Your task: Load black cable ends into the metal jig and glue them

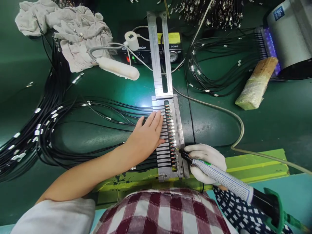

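Note:
My left hand [147, 135] is bare and lies flat, fingers stretched out, on the black cables [107, 112] where they enter the metal clamping fixture [181, 130]. My right hand [207, 161], in a white glove, is wrapped round a pen-shaped dispensing tool [224, 178]. Its black tip touches the row of small connector ends [172, 136] near the fixture's lower end. A small lamp [118, 68] lights the fixture from the left.
A long metal rail [158, 55] runs away from the fixture to a black controller box [151, 53]. Bundled black cables [29, 136] fill the left side, more loop at top right. A crumpled cloth [70, 32], a wrapped block [257, 83] and a grey machine [290, 35] stand at the back.

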Tool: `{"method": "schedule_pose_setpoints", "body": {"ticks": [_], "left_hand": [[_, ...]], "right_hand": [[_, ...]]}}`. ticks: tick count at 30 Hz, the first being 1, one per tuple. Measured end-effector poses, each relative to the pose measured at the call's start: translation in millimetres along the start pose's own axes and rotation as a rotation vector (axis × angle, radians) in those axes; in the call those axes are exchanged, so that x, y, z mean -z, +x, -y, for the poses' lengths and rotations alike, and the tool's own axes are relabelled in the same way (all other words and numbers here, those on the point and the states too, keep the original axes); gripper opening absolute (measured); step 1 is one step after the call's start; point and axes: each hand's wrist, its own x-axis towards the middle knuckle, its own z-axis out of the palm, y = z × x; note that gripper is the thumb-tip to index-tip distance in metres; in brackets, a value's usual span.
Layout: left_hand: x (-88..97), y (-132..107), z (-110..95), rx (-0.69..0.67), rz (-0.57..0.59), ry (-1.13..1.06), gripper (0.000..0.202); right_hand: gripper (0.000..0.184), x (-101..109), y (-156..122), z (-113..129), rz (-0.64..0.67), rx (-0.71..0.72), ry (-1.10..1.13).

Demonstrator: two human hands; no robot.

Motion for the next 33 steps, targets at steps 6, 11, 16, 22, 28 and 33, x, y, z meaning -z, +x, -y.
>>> {"method": "schedule_pose_setpoints", "body": {"ticks": [6,11,16,22,28,33], "left_hand": [[-0.8,0,-1,0.0,-0.013,0.004,0.07],[-1.5,0,0,-0.004,-0.022,0.005,0.069],[-2.0,0,0,0.0,-0.038,-0.009,0.068],[-1.5,0,0,-0.001,-0.039,-0.005,0.066],[0.1,0,-1,0.0,-0.021,0.013,0.067],[-0.3,-1,0,-0.004,-0.027,0.01,0.069]], "right_hand": [[0.024,-1,0,-1,-0.008,0.015,0.011],[0.022,0,2,1,-0.006,-0.009,0.004],[0.021,1,4,1,0.005,-0.012,-0.002],[0.023,-1,4,-1,-0.002,-0.018,-0.019],[0.023,1,1,3,-0.025,0.017,-0.034],[0.021,2,-2,10,-0.018,0.03,-0.042]]}}
